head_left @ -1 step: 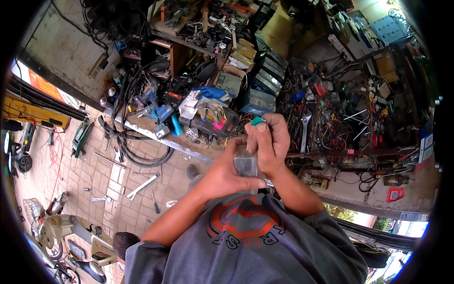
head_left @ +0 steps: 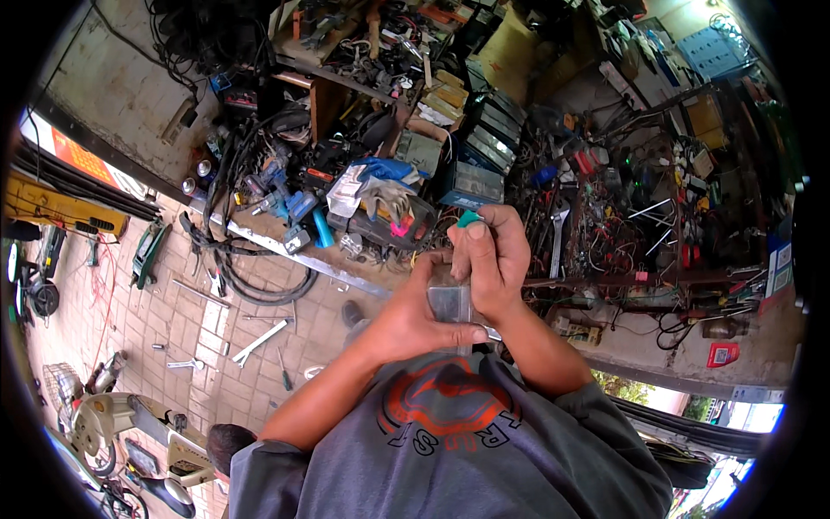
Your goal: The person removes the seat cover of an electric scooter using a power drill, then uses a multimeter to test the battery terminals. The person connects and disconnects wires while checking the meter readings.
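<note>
My left hand (head_left: 406, 316) is wrapped round a clear plastic box (head_left: 449, 304) just in front of my chest, its thumb along the near edge. Above the box's right side, my right hand (head_left: 499, 255) is closed, with thumb and fingers pinching a small green piece (head_left: 468, 218). Fingers cover most of that piece, so its kind cannot be made out. The right wrist passes close beside the box. What the box contains is too dim to tell.
Ahead lies a cluttered bench with a blue cordless drill (head_left: 298, 208), a grey work glove (head_left: 389, 206) and a drawer unit (head_left: 493, 130). A large wrench (head_left: 559, 242) lies to the right. On the paved floor at left are a screwdriver (head_left: 284, 372) and a parked scooter (head_left: 130, 424).
The green piece has tilted slightly between my right fingertips. Both hands and the box are otherwise where they were.
</note>
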`<act>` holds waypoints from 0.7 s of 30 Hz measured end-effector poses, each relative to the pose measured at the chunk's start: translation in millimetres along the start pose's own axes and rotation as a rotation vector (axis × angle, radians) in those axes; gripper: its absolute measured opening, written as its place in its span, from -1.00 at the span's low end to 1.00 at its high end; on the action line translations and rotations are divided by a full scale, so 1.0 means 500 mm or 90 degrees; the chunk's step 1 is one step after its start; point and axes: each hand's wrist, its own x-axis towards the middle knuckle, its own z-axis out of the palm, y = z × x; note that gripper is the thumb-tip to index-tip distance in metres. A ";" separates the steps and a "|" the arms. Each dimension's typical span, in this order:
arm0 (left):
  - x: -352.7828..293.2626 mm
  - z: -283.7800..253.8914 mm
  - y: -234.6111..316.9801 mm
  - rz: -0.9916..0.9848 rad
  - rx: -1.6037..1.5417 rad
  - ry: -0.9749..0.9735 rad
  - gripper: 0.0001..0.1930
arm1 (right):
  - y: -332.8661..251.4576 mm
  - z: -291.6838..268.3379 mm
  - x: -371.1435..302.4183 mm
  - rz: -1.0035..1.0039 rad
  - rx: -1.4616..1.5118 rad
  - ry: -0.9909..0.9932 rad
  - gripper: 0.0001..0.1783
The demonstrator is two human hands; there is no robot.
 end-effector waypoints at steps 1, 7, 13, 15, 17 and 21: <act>-0.001 -0.001 -0.003 -0.017 -0.013 -0.015 -0.12 | 0.001 -0.001 0.003 -0.008 0.010 -0.003 -0.79; 0.007 0.000 -0.032 -0.055 -0.265 0.052 -0.09 | 0.015 0.002 0.018 -0.090 -0.016 0.019 -0.78; 0.023 -0.036 -0.025 0.032 -0.611 0.127 -0.05 | 0.025 -0.057 0.019 0.096 -0.249 -0.071 -0.79; 0.024 -0.030 -0.021 0.022 -0.645 0.094 -0.05 | 0.018 -0.057 0.010 0.210 -0.239 -0.126 -0.81; 0.024 -0.022 -0.043 -0.005 -0.650 0.045 -0.04 | 0.012 -0.046 0.003 0.270 -0.138 -0.099 -0.82; 0.020 -0.006 -0.092 -0.046 -0.563 0.119 -0.12 | 0.034 -0.064 -0.008 0.378 -0.144 -0.096 -0.67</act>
